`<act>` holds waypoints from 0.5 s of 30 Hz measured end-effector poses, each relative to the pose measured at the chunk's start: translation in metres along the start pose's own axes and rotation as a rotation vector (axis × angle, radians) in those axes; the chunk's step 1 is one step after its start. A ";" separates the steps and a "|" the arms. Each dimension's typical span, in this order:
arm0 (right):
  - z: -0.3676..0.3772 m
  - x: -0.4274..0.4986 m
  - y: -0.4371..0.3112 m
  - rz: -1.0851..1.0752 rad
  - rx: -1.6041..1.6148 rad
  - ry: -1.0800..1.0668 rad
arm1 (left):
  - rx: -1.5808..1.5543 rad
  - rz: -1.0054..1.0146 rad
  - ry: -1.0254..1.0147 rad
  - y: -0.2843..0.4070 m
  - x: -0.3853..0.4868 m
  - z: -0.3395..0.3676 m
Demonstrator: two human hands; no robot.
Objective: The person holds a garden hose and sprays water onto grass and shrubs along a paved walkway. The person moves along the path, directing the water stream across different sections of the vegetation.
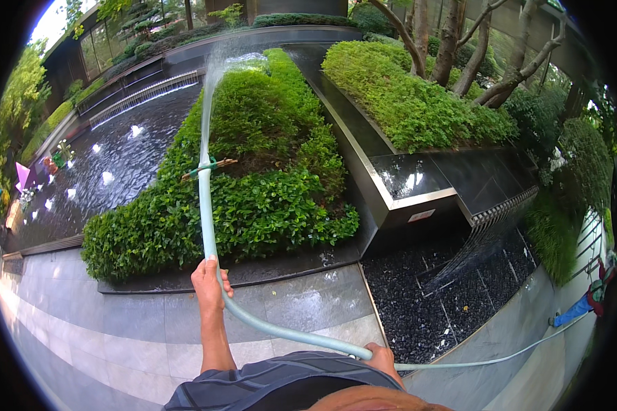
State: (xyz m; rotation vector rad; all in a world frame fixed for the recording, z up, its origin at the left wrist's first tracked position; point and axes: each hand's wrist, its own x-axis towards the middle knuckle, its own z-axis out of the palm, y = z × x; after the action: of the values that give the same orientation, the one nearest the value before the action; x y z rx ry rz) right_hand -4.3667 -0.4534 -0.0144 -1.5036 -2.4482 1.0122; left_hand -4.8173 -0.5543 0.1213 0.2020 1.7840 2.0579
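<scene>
A pale green garden hose (pixel 288 333) runs across in front of my body, both hands on it. My left hand (pixel 211 285), out ahead, grips it below its outlet end. Close to my waist, my right hand (pixel 383 358) is closed around a rear stretch of the hose. A stick (pixel 223 163) is bound crosswise near the outlet with a green tie (pixel 213 164). From the outlet a water jet (pixel 206 118) shoots away from me and breaks into spray over the far end of a clipped hedge bed (pixel 267 123).
Left lies a rippling pool (pixel 128 149) with small fountain jets. Dark stone ledges (pixel 416 174) and a spillway (pixel 501 210) stand right, above black pebbles (pixel 416 308). Grey paving (pixel 133 318) borders the bed. At far right is another person (pixel 588 300) beside the trailing hose.
</scene>
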 end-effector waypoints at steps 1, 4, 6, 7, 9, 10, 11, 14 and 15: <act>0.000 -0.002 0.001 0.001 0.004 0.010 | -0.014 -0.004 -0.019 0.000 0.000 0.003; 0.001 -0.009 0.002 0.035 -0.008 0.035 | 0.000 -0.040 -0.063 0.000 0.001 0.012; 0.000 -0.015 0.003 0.061 -0.025 0.038 | 0.025 -0.042 -0.089 -0.002 0.001 0.019; 0.000 -0.018 0.003 0.066 -0.015 0.041 | 0.010 -0.043 -0.106 -0.003 0.001 0.022; -0.002 -0.022 0.002 0.085 -0.027 0.033 | 0.004 -0.047 -0.115 -0.004 0.002 0.026; -0.002 -0.024 0.000 0.089 -0.015 0.037 | -0.032 -0.044 -0.132 -0.004 0.002 0.027; -0.002 -0.025 -0.002 0.093 -0.013 0.041 | -0.011 -0.045 -0.114 -0.004 0.002 0.027; -0.001 -0.027 -0.008 0.087 -0.028 0.047 | -0.015 -0.031 -0.093 -0.002 0.003 0.025; 0.000 -0.027 -0.009 0.074 -0.040 0.050 | -0.014 -0.027 -0.085 -0.001 0.004 0.022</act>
State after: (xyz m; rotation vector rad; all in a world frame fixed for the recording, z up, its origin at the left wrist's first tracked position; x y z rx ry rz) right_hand -4.3599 -0.4785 -0.0026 -1.6220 -2.4092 0.9307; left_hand -4.8126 -0.5326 0.1236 0.2561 1.7123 2.0113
